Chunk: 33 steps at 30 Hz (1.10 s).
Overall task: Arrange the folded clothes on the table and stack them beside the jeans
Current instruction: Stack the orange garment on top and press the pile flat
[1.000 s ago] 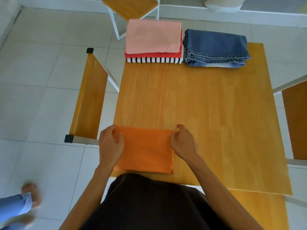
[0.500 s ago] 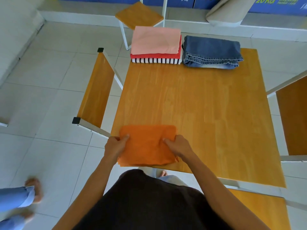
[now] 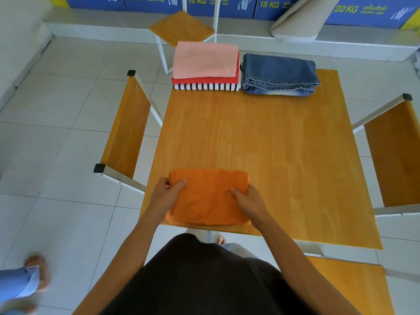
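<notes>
A folded orange cloth (image 3: 208,196) lies at the near edge of the wooden table (image 3: 272,155). My left hand (image 3: 164,194) grips its left side, thumb on top. My right hand (image 3: 248,198) grips its right side the same way. At the far edge, folded blue jeans (image 3: 278,73) lie on the right. Touching them on the left stands a stack (image 3: 205,67): a pink cloth on top, a red one under it, a black-and-white striped one at the bottom.
Wooden chairs stand at the table's left (image 3: 123,130), right (image 3: 393,151) and far side (image 3: 181,27). Blue boxes (image 3: 227,5) line the back wall. Another person's foot (image 3: 37,271) shows at lower left on the tiled floor.
Both hands went from resting flat on the orange cloth's sides to gripping them, thumbs on top. The cloth's surface is now creased. The camera view has tilted up.
</notes>
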Each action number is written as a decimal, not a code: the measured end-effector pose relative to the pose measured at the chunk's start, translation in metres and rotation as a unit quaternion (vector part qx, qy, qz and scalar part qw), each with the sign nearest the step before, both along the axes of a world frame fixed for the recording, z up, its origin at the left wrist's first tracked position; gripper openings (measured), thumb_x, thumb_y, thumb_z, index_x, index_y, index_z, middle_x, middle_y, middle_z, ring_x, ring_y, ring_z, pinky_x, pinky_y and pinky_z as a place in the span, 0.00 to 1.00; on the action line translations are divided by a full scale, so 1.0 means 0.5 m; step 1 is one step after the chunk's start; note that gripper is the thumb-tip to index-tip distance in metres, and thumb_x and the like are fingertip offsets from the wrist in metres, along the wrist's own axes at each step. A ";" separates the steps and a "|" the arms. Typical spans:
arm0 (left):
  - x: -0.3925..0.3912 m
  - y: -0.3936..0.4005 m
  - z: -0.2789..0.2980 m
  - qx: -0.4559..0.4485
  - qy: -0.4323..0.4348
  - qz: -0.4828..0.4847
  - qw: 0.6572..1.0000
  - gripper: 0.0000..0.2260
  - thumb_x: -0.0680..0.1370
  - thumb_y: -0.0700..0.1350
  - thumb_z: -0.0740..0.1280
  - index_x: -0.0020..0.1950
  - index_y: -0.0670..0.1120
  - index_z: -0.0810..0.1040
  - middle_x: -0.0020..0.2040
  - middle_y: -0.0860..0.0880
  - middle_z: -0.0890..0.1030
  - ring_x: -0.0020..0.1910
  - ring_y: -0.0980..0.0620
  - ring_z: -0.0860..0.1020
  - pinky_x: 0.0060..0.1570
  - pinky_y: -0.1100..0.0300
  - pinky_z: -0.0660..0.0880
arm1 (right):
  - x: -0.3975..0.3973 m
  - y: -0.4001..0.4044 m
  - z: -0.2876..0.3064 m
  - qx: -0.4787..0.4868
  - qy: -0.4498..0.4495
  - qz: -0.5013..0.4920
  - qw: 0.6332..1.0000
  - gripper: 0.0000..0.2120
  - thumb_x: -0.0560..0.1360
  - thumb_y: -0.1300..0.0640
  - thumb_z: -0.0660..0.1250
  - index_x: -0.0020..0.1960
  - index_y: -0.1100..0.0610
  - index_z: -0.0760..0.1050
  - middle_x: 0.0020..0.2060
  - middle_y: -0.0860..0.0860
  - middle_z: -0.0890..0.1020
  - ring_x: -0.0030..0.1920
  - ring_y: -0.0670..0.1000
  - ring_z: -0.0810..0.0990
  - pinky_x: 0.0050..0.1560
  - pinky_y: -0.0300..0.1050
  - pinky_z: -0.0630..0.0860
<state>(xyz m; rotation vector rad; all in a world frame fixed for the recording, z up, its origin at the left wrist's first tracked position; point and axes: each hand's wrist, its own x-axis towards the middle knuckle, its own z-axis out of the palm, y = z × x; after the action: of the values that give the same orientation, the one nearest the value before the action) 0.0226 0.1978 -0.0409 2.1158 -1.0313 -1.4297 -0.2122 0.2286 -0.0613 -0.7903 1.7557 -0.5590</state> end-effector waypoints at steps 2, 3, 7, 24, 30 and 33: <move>0.001 -0.019 -0.005 0.011 0.027 0.013 0.999 0.31 0.71 0.64 0.69 0.68 0.51 0.65 0.66 0.48 0.72 0.58 0.46 0.73 0.56 0.47 0.73 | -0.004 -0.017 0.006 -0.018 -0.009 -0.002 1.000 0.23 0.79 0.44 0.63 0.72 0.51 0.67 0.64 0.49 0.76 0.52 0.49 0.75 0.52 0.48 0.71; 0.003 -0.028 -0.009 0.013 0.033 0.021 0.999 0.31 0.71 0.63 0.70 0.67 0.50 0.65 0.66 0.47 0.72 0.58 0.46 0.73 0.56 0.47 0.73 | -0.008 -0.029 0.010 -0.020 -0.009 -0.002 1.000 0.22 0.79 0.45 0.63 0.71 0.52 0.68 0.63 0.49 0.77 0.51 0.48 0.74 0.51 0.47 0.71; 0.008 -0.069 -0.011 -0.011 0.052 0.050 0.997 0.35 0.70 0.59 0.73 0.70 0.48 0.63 0.68 0.46 0.71 0.58 0.47 0.73 0.56 0.49 0.73 | -0.034 -0.085 0.023 -0.023 0.008 -0.004 1.000 0.22 0.79 0.48 0.65 0.70 0.56 0.69 0.62 0.51 0.77 0.55 0.52 0.76 0.51 0.47 0.73; 0.069 -0.170 0.034 0.282 0.059 -0.355 0.890 0.24 0.72 0.62 0.70 0.57 0.46 0.77 0.49 0.51 0.86 0.50 0.54 0.83 0.57 0.54 0.76 | -0.047 -0.344 0.066 -0.119 0.248 0.097 0.957 0.15 0.75 0.53 0.65 0.61 0.45 0.77 0.56 0.47 0.82 0.61 0.53 0.76 0.63 0.52 0.67; -0.013 -0.253 0.072 -0.031 -0.106 -0.206 0.972 0.07 0.77 0.53 0.64 0.44 0.51 0.72 0.43 0.53 0.75 0.45 0.52 0.75 0.35 0.62 0.69 | -0.062 -0.318 0.083 -0.186 0.246 -0.019 0.951 0.13 0.75 0.57 0.65 0.59 0.54 0.76 0.51 0.49 0.82 0.54 0.52 0.79 0.52 0.50 0.76; -0.094 -0.298 0.065 -0.135 -0.111 -0.233 0.957 0.12 0.77 0.49 0.64 0.59 0.47 0.74 0.53 0.52 0.77 0.53 0.51 0.76 0.43 0.60 0.72 | -0.074 -0.230 0.060 -0.142 0.242 -0.049 0.959 0.09 0.75 0.53 0.64 0.54 0.53 0.75 0.46 0.49 0.82 0.48 0.52 0.80 0.42 0.43 0.71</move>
<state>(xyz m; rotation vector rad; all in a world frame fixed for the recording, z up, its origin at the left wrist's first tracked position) -0.0242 0.0489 -0.0085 1.9399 -1.7973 -1.1616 -0.2492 0.1137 -0.0311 -1.1152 2.2007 -0.7395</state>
